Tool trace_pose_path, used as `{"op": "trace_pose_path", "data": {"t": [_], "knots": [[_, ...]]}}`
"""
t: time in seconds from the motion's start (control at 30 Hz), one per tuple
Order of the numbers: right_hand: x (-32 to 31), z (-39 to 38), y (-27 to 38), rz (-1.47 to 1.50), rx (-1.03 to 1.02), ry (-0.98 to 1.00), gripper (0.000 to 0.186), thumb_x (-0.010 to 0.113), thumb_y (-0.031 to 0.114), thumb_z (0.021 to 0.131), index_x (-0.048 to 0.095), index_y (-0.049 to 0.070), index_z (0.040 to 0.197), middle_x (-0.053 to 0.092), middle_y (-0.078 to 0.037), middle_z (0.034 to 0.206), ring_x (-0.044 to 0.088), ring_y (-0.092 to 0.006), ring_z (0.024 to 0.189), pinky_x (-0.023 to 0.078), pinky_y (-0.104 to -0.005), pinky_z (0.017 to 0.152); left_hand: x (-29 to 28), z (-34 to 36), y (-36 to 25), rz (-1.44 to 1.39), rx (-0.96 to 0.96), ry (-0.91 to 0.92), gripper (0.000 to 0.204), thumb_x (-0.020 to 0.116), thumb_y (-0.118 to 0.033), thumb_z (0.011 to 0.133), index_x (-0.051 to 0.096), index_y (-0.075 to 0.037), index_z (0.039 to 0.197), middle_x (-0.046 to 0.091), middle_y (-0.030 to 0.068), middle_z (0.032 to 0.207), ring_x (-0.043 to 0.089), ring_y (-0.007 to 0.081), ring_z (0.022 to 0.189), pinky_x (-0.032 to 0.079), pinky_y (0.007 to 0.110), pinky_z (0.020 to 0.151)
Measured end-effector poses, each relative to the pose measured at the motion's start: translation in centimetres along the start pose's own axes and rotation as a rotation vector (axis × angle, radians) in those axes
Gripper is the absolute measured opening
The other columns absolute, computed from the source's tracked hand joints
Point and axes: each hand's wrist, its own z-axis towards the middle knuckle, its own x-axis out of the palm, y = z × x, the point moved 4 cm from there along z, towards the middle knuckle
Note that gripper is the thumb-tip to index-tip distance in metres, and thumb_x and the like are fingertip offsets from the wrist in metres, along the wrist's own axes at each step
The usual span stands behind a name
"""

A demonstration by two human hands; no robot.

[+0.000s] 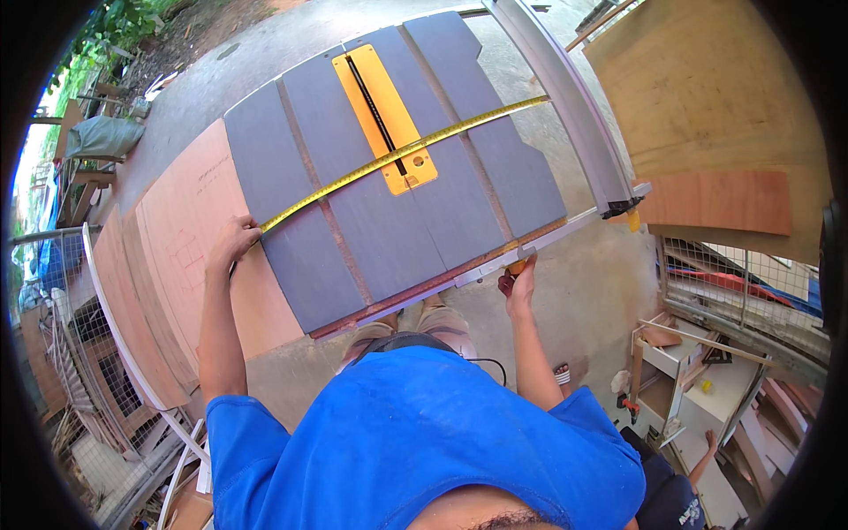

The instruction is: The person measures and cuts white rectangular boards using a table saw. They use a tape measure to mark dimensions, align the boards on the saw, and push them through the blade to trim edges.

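Observation:
A table saw (353, 238) with a dark grey grooved top stands in front of me. Its yellow insert plate (375, 97) has a long black slot. A yellow tape measure blade (397, 152) stretches across the top, from my left hand to the grey rip fence (574, 106) at the right. My left hand (233, 240) is closed on the tape measure at the saw's left edge; its case is mostly hidden. Below the front rail (477, 275), my right hand (519, 281) has its fingers curled on a small yellow part (518, 264).
Pinkish plywood (190, 230) with pencil marks adjoins the saw's left side. Beyond the fence lies a large wooden sheet (715, 88) with a brown board (724, 201) on it. Another person (658, 481) is at lower right, near a white cabinet frame (698, 380) and a red drill (628, 405).

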Motion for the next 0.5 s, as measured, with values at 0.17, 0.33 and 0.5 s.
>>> {"op": "trace_pose_path", "data": {"t": [0.17, 0.33, 0.5], "knots": [[-0.3, 1.4, -1.1, -0.151, -0.405, -0.146, 0.050, 0.028, 0.059, 0.101, 0.052, 0.015, 0.109, 0.045, 0.002, 0.069, 0.037, -0.0109, 0.045, 0.030, -0.0281, 0.039, 0.0, 0.6, 0.3, 0.024, 0.000, 0.020, 0.026, 0.062, -0.023, 0.079, 0.069, -0.002, 0.094, 0.065, 0.0117, 0.077, 0.062, 0.0229, 0.065, 0.053, 0.039, 0.051], [1.1, -0.8, 0.5, -0.043, -0.038, -0.068, 0.048, 0.029, 0.059, 0.100, 0.040, 0.016, 0.080, 0.026, 0.004, 0.057, 0.021, -0.0099, 0.043, 0.015, -0.0280, 0.041, -0.7, -0.7, -2.3, 0.076, -0.017, 0.018, 0.027, 0.060, -0.019, 0.077, 0.069, -0.002, 0.094, 0.066, 0.0146, 0.081, 0.063, 0.0255, 0.071, 0.053, 0.040, 0.058], [-0.2, 0.6, 0.2, 0.019, 0.212, 0.133, 0.050, 0.029, 0.057, 0.100, 0.035, 0.017, 0.070, 0.024, 0.004, 0.054, 0.020, -0.0097, 0.040, 0.016, -0.0269, 0.040, -0.6, -1.0, -2.8, 0.054, -0.049, 0.002, 0.028, 0.058, -0.017, 0.075, 0.069, -0.002, 0.096, 0.066, 0.0160, 0.083, 0.063, 0.0259, 0.071, 0.052, 0.040, 0.061]]}}
